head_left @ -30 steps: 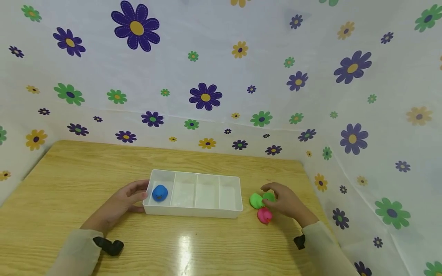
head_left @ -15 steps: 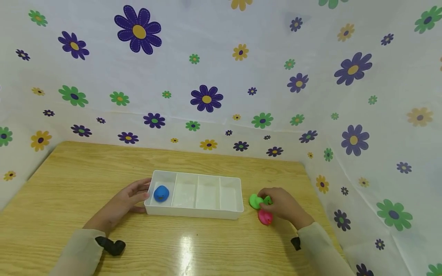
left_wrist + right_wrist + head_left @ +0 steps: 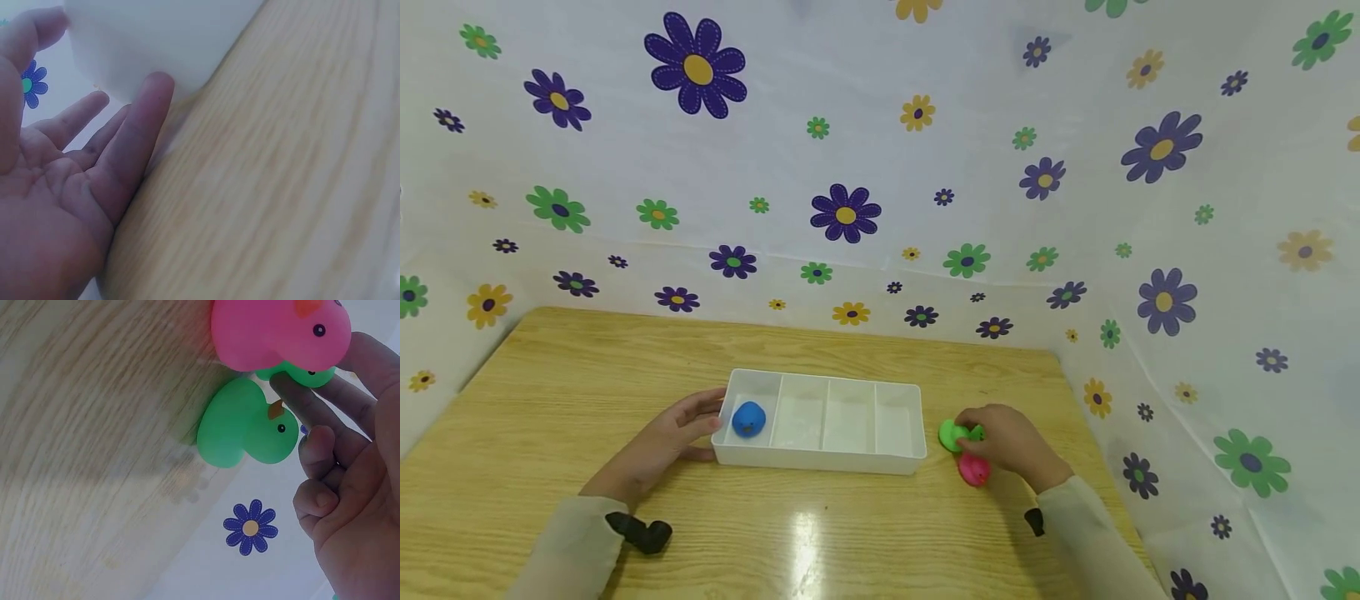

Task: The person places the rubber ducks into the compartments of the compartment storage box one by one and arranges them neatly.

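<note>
A long white divided box (image 3: 820,461) lies on the table, with a blue rubber duck (image 3: 748,419) in its leftmost compartment. My left hand (image 3: 662,437) rests against the box's left end, fingers fairly straight; in the left wrist view a fingertip (image 3: 159,87) touches the white wall. Right of the box, my right hand (image 3: 1011,442) pinches a light green rubber duck (image 3: 951,435) between thumb and fingers. A darker green rubber duck (image 3: 234,425) sits under that hand, close to the fingers. A pink rubber duck (image 3: 974,469) lies just in front and partly hides the light green one in the right wrist view.
The wooden table (image 3: 715,542) runs back to a white flowered cloth (image 3: 880,150), which also hangs along the right side. Black straps (image 3: 640,533) show at both wrists. The box's other three compartments (image 3: 799,417) hold nothing.
My right hand has lowered and moved left over the ducks, its thumb and fingers closing around the light green duck. The left hand and the box stay in place.
</note>
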A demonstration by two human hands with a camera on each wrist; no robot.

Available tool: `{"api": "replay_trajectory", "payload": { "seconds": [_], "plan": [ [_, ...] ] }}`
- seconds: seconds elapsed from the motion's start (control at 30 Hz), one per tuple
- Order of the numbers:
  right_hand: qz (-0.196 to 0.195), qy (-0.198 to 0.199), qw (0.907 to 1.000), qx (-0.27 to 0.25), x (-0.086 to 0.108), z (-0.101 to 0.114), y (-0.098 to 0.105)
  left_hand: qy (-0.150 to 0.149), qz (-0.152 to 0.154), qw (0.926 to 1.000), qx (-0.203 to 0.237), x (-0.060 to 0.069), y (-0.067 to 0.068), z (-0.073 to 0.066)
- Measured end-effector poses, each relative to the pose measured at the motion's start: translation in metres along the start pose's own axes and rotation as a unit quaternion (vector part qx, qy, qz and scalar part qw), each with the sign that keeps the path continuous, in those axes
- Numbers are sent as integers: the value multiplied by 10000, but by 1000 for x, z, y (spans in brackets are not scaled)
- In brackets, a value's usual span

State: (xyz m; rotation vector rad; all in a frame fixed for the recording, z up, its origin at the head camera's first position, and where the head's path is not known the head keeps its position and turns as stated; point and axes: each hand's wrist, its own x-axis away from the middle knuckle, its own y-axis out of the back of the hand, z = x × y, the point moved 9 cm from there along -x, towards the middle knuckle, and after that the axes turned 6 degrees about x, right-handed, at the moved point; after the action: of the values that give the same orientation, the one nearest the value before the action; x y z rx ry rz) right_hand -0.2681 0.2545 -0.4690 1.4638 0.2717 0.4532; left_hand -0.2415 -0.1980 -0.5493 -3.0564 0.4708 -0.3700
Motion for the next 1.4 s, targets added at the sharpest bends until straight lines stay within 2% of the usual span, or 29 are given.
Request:
{"api": "replay_trajectory", "payload": {
  "seconds": [0.33, 0.7, 0.87, 1.03, 1.17, 1.3, 1.4],
  "plan": [
    [1, -51, 10000, -19, 2, 3, 1, 55, -121, 9999, -8, 1, 0, 1],
    [252, -168, 9990, -318, 3, 0, 1, 32, -197, 9998, -13, 2, 0, 1],
    [113, -111, 9994, -320, 4, 0, 1, 31, -212, 9998, -31, 2, 0, 2],
    [-330, -141, 9986, -384, 5, -4, 9, 8, -214, 9998, -42, 1, 0, 4],
    [-972, -145, 9940, -481, 5, -3, 28, 29, -206, 9998, -22, 2, 0, 2],
    [-1461, -134, 9865, -723, 0, 6, 47, 47, -187, 9998, -15, 2, 0, 1],
    [-1636, -128, 9817, -961, -7, 21, 57, 50, -193, 9998, -44, 3, 0, 0]
  ]
}}
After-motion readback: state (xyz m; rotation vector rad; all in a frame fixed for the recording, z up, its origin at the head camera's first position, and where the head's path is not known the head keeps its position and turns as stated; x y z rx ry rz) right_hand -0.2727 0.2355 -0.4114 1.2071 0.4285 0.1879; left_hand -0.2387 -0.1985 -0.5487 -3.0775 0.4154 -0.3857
